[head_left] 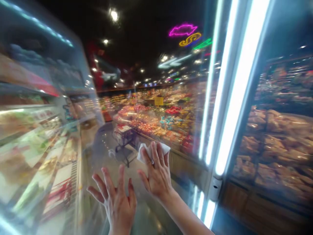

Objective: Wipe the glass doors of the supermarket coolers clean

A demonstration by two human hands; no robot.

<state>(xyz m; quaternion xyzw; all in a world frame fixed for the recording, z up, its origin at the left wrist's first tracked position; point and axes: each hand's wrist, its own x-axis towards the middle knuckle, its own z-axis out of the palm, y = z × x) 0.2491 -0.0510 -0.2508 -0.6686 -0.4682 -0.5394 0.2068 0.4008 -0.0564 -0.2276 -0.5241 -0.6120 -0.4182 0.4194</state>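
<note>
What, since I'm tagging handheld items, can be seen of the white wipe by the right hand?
The white wipe is plain, soft-looking and thin, with creases and uneven edges; whether it is cloth or paper cannot be told. It lies just below the picture's middle, under the outstretched fingers of the right hand, which cover much of it, so corners show at either side. The left hand is apart from it. Its far side is hidden.
</note>
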